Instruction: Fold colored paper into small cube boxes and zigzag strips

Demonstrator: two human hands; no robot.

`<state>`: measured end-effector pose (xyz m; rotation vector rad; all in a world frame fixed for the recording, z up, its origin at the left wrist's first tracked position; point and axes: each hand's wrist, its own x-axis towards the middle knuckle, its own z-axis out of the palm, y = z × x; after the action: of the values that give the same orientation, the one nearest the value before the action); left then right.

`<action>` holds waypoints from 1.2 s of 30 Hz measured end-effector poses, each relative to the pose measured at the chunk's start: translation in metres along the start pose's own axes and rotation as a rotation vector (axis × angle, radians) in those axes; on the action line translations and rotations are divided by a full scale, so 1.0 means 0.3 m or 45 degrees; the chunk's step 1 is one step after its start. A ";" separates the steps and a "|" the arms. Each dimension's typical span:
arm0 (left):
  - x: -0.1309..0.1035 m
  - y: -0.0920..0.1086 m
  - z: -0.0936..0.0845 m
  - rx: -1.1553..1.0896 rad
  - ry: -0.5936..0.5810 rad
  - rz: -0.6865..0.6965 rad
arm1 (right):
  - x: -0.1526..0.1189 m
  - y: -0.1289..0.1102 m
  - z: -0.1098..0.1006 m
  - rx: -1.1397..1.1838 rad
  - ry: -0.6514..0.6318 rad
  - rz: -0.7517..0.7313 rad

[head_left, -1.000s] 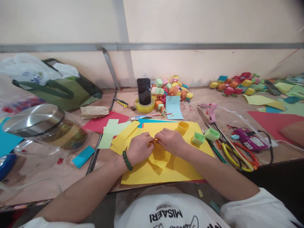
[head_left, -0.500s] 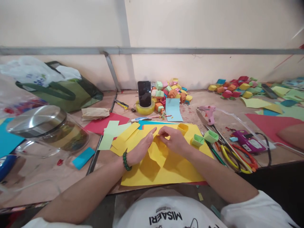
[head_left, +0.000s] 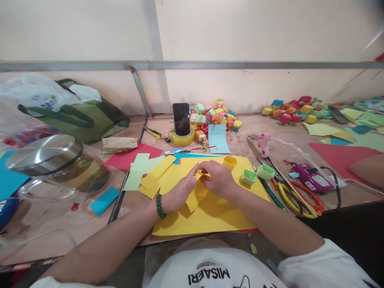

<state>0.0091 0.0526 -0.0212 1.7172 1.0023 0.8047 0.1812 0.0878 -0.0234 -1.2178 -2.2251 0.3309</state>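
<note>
Grip of the right hand [head_left: 218, 180] is bent nearly closed on a folded yellow paper piece [head_left: 200, 192], while the left hand [head_left: 181, 191], its fingers extended together, presses against the piece's side. It sits above large yellow sheets [head_left: 228, 218] on the surface [head_left: 132, 206], near two green paper boxes [head_left: 257, 174].

White shirt [head_left: 210, 266] with black lettering, green beaded bracelet [head_left: 160, 206].

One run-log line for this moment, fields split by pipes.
left hand: against yellow paper | right hand: on same paper | green boxes: right
</note>
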 end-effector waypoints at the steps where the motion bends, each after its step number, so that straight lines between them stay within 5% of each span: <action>1: -0.002 -0.002 -0.005 -0.013 -0.012 -0.019 | 0.003 0.007 -0.003 0.047 0.012 0.033; 6: -0.008 -0.014 -0.013 -0.094 -0.103 -0.061 | 0.034 0.057 -0.014 0.458 0.141 0.265; 10: -0.003 -0.011 0.013 0.043 0.017 -0.097 | 0.044 0.056 -0.006 0.650 0.169 0.329; 21: 0.028 0.022 -0.048 0.033 0.151 -0.065 | 0.019 -0.030 -0.011 0.001 -0.294 0.118; 27: 0.030 0.001 -0.016 0.395 0.306 -0.081 | 0.002 -0.032 0.021 0.041 -0.202 0.184; 36: 0.042 -0.025 -0.053 0.377 0.392 -0.073 | 0.006 0.007 -0.002 0.317 -0.207 0.198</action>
<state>-0.0007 0.0717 -0.0222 1.8360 1.4326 0.9384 0.1822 0.0904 -0.0231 -1.2665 -2.1471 0.7694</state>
